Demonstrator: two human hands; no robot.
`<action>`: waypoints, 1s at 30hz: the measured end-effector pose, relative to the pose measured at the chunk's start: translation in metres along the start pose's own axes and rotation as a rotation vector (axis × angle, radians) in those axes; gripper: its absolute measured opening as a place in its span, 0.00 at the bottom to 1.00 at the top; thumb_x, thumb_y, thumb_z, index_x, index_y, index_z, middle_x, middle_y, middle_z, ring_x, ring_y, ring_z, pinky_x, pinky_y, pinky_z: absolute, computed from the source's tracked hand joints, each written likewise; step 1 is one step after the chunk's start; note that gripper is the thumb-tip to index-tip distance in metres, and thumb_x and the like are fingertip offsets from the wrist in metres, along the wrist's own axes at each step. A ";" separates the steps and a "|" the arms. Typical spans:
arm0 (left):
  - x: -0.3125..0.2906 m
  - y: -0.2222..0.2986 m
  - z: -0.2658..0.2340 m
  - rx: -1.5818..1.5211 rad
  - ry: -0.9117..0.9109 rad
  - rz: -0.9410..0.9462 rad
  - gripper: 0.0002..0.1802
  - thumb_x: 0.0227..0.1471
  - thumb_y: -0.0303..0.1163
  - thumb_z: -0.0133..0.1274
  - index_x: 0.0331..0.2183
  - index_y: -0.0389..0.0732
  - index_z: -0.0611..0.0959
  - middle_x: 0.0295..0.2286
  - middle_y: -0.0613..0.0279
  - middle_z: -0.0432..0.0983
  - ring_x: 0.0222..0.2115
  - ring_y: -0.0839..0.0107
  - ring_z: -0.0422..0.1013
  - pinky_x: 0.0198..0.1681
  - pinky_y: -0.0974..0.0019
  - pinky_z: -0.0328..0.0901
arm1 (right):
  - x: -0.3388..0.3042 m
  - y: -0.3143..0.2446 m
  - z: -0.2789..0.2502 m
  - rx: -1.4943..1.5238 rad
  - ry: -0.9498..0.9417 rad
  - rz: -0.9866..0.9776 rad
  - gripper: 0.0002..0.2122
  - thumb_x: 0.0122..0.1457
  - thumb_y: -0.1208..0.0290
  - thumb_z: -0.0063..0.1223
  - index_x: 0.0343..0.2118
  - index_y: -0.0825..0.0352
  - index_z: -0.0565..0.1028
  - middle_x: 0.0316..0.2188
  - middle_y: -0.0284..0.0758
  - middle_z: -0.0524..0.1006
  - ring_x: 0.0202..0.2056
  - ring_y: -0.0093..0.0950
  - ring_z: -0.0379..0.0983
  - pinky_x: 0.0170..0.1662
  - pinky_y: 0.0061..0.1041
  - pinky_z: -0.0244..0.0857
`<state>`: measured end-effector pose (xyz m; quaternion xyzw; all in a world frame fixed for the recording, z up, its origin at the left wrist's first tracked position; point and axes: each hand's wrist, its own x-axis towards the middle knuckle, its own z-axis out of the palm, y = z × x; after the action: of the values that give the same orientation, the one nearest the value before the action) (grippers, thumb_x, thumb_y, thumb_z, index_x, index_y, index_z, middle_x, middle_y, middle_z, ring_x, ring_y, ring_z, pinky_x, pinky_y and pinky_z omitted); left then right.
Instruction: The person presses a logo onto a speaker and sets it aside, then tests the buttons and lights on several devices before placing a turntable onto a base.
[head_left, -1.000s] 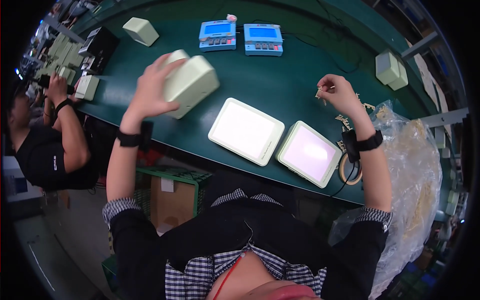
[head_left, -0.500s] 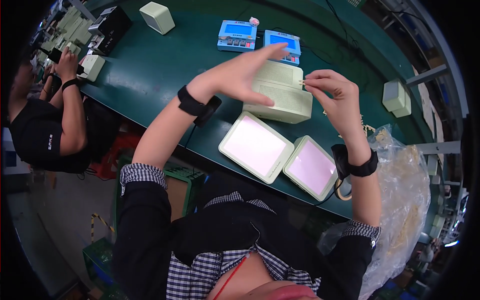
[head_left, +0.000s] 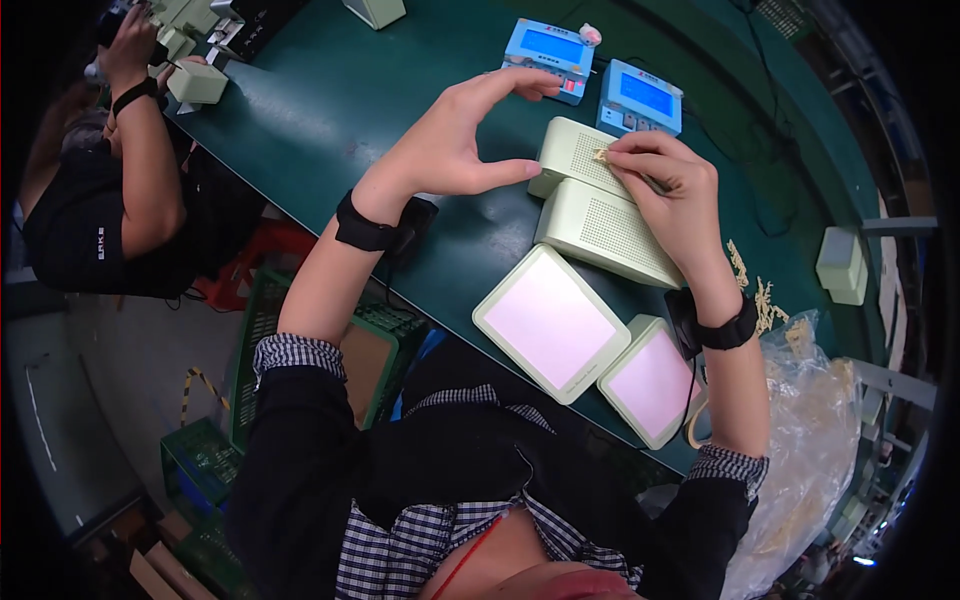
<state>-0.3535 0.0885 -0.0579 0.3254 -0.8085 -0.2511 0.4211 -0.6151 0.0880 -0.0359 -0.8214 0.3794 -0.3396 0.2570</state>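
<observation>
My right hand (head_left: pixel 676 190) pinches a small cream plastic piece (head_left: pixel 601 156) between thumb and fingertips, above the perforated face of a cream box-shaped housing (head_left: pixel 563 140). To the left of that housing is my left hand (head_left: pixel 440 145), open, its thumb reaching the housing's left end and its fingers spread apart. I cannot tell whether the thumb touches. A second perforated cream housing (head_left: pixel 605 232) lies on the near side, partly behind my right wrist. Closer to me are two cream units with pale, shiny faces: a larger one (head_left: pixel 550 320) and a smaller one (head_left: pixel 648 388).
Two blue devices with screens (head_left: pixel 545 48) (head_left: pixel 643 95) stand behind the housings. Loose cream pieces (head_left: pixel 765 305) lie at right, by a clear plastic bag (head_left: pixel 800 450). A tape roll (head_left: pixel 694 430) sits at the near edge. Another person (head_left: pixel 110 215) works at left.
The view has shifted, so the table things sit lower and further right. My right hand has brought the small piece from the far housing's right end over its perforated face. My left hand has drawn back leftward.
</observation>
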 end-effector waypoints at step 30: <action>0.047 -0.014 0.049 -0.616 -0.163 -0.675 0.21 0.44 0.33 0.66 0.42 0.43 0.79 0.39 0.59 0.75 0.43 0.68 0.72 0.48 0.66 0.65 | 0.010 0.032 -0.020 0.541 -0.181 0.726 0.15 0.55 0.68 0.60 0.45 0.65 0.77 0.39 0.35 0.77 0.41 0.23 0.74 0.44 0.20 0.67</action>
<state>-0.4104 0.0513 -0.0684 0.4095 -0.5756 -0.6274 0.3277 -0.6402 0.0581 -0.0414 -0.5651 0.5163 -0.2412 0.5966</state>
